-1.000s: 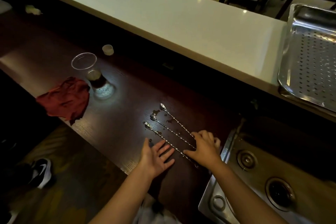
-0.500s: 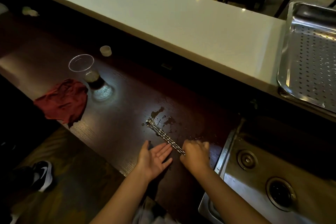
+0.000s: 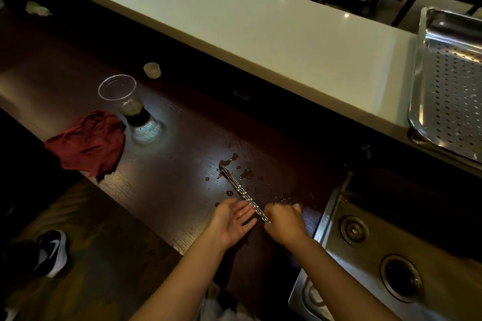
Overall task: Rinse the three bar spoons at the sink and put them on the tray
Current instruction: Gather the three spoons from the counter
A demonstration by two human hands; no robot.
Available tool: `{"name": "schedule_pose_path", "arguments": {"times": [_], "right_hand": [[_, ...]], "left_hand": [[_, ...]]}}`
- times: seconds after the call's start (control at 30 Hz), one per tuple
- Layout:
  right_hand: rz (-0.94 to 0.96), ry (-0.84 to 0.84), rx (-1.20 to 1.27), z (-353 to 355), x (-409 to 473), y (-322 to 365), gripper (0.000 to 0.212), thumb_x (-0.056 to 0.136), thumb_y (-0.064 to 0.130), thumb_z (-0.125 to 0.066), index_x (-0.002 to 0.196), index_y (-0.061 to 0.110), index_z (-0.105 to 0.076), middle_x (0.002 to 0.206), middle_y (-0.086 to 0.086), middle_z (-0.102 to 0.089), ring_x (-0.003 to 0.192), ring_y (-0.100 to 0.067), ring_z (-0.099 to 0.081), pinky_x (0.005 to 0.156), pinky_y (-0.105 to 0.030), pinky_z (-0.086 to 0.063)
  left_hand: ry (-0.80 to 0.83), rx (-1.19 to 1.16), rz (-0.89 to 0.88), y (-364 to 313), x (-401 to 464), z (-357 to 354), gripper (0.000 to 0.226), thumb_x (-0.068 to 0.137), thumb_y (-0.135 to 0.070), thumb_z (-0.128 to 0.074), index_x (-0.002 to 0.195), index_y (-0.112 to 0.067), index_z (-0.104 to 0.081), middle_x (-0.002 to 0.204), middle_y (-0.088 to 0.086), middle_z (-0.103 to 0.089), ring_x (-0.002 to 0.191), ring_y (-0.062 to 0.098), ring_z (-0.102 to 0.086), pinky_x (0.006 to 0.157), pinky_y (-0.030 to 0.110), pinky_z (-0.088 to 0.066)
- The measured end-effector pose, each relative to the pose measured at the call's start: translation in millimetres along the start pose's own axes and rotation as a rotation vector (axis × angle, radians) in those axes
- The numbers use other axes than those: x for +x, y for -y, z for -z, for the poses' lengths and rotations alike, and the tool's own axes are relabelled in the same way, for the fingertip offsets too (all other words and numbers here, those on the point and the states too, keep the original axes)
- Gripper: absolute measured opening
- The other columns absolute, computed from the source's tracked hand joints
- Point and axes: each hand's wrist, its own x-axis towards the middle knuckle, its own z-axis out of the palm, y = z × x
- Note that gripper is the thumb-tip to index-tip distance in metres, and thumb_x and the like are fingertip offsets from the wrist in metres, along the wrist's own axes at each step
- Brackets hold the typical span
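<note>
The three long twisted-stem bar spoons lie bunched in one bundle on the dark wooden counter, bowls pointing up-left among drops of spilled liquid. My right hand is closed around their near ends. Just left of the bundle my left hand lies flat and open, palm up, fingertips beside the stems. The steel sink is to the right of my hands. The perforated steel tray sits on the white bar top at the far right.
A clear plastic cup with dark liquid stands at the left beside a crumpled red cloth. A small white cap lies behind them. The raised white bar top runs along the back. A shoe shows on the floor.
The three spoons, spread apart a second ago, have been swept together into one bundle. My right hand has closed on their near ends; my left hand turned palm up beside them.
</note>
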Motion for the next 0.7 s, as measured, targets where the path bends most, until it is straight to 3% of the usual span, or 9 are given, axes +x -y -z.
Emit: {"name": "schedule_pose_path", "arguments": {"times": [0.1, 0.23, 0.3, 0.43, 0.57, 0.7], "right_hand": [[-0.049, 0.049, 0.278, 4, -3, -4, 0.013, 0.08, 0.017, -0.062, 0.091, 0.018, -0.068, 0.091, -0.002, -0.072, 0.092, -0.02, -0.063, 0.087, -0.028, -0.041], [-0.099, 0.159, 0.661, 14, -9, -11, 0.011, 0.076, 0.006, -0.07, 0.075, 0.017, -0.067, 0.062, 0.005, -0.059, 0.057, -0.006, -0.053, 0.057, -0.017, -0.041], [-0.114, 0.191, 0.781, 20, -13, -15, 0.016, 0.076, 0.003, -0.071, 0.072, 0.018, -0.064, 0.066, 0.003, -0.061, 0.061, -0.006, -0.055, 0.061, -0.014, -0.044], [-0.11, 0.185, 0.961, 29, -28, -21, 0.015, 0.075, -0.001, -0.071, 0.076, 0.013, -0.066, 0.078, -0.008, -0.066, 0.077, -0.017, -0.061, 0.084, -0.029, -0.05], [-0.091, 0.119, 1.081, 34, -45, -25, 0.011, 0.076, -0.002, -0.069, 0.082, 0.006, -0.066, 0.079, -0.01, -0.067, 0.074, -0.016, -0.063, 0.072, -0.017, -0.052], [-0.061, 0.004, 1.124, 42, -58, -25, 0.015, 0.076, -0.004, -0.068, 0.076, 0.009, -0.062, 0.079, -0.014, -0.062, 0.077, -0.021, -0.059, 0.076, -0.026, -0.048]], "left_hand": [[0.004, 0.036, -0.014, -1, 3, 3, 0.02, 0.094, -0.012, -0.038, 0.092, -0.004, -0.056, 0.096, 0.011, -0.057, 0.104, 0.023, -0.053, 0.102, 0.04, -0.037], [-0.019, 0.159, -0.069, -2, 4, 5, 0.005, 0.09, -0.014, -0.055, 0.09, -0.012, -0.059, 0.091, 0.005, -0.06, 0.088, 0.016, -0.057, 0.096, 0.037, -0.041], [-0.028, 0.234, -0.137, -1, 3, 3, 0.004, 0.087, -0.015, -0.061, 0.091, -0.015, -0.061, 0.096, 0.002, -0.063, 0.095, 0.017, -0.058, 0.095, 0.036, -0.042], [0.081, 0.237, -0.256, -1, -2, -7, 0.007, 0.088, -0.012, -0.059, 0.094, -0.011, -0.061, 0.088, 0.002, -0.074, 0.09, 0.017, -0.068, 0.091, 0.034, -0.049], [0.201, 0.294, -0.326, -1, -9, -24, 0.008, 0.09, -0.012, -0.056, 0.096, -0.011, -0.061, 0.084, 0.004, -0.076, 0.08, 0.013, -0.072, 0.078, 0.029, -0.055], [0.321, 0.441, -0.314, 7, -17, -38, 0.016, 0.092, -0.015, -0.052, 0.097, -0.009, -0.066, 0.084, 0.006, -0.077, 0.08, 0.017, -0.073, 0.066, 0.026, -0.058]]}}
